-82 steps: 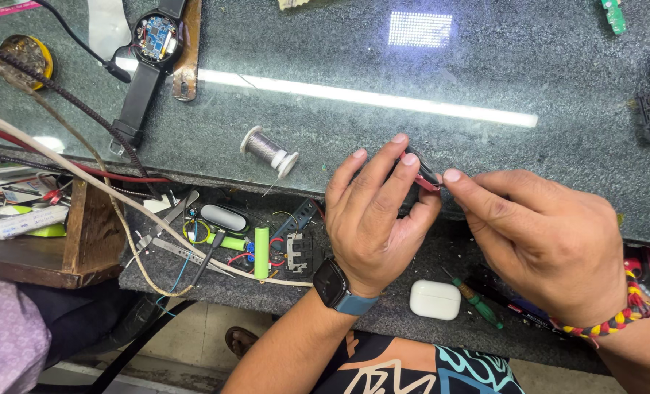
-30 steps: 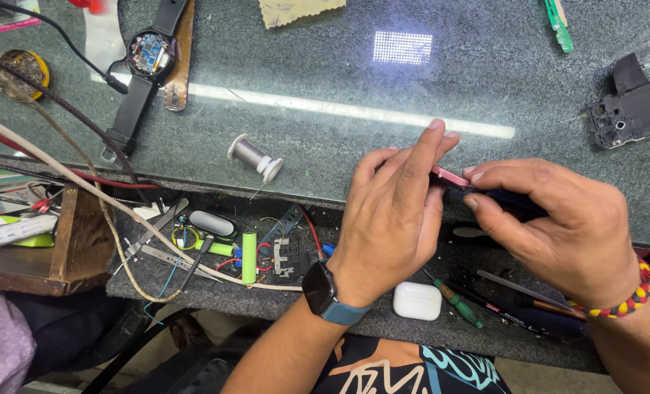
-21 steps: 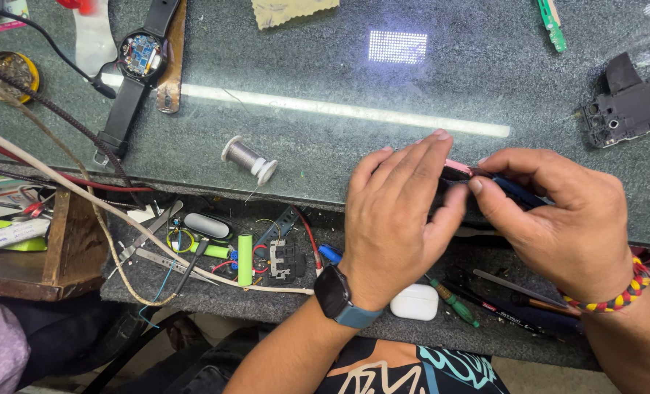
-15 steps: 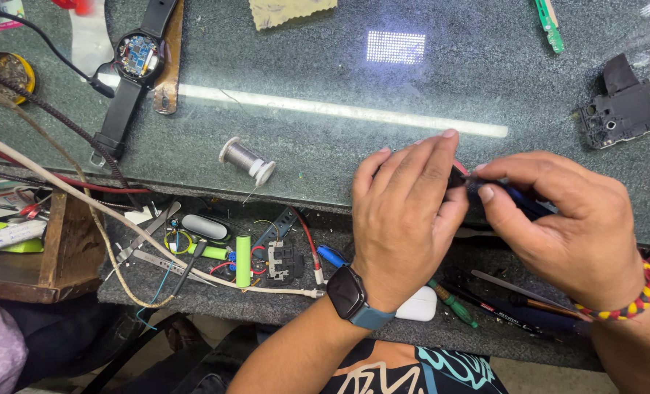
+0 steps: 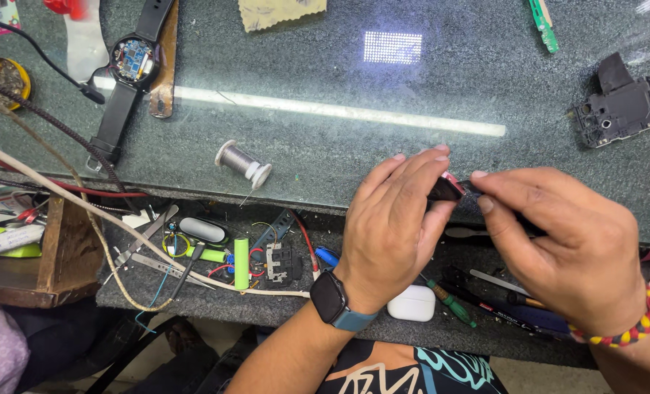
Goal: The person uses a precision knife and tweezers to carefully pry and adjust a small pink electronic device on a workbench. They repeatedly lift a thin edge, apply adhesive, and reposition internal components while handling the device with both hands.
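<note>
My left hand (image 5: 396, 222), with a dark smartwatch on a blue band at the wrist, pinches a small dark part with a pink-red edge (image 5: 447, 188) above the front edge of the glass-topped bench (image 5: 412, 87). My right hand (image 5: 558, 244), wearing a beaded bracelet, meets it from the right; its thumb and forefinger touch the same part and seem to hold something thin and dark against it. Most of the part is hidden by my fingers.
A solder spool (image 5: 243, 163) lies left of my hands. An opened smartwatch (image 5: 132, 62) sits at the back left, a black plastic frame (image 5: 618, 108) at the back right. The lower tray holds a green cell (image 5: 241, 263), tweezers (image 5: 153, 252), a white earbud case (image 5: 411, 303) and screwdrivers (image 5: 449, 300).
Both hands stayed together on the small part, drifting slightly right and up the bench edge. The view shifted, bringing the black frame at the right into sight.
</note>
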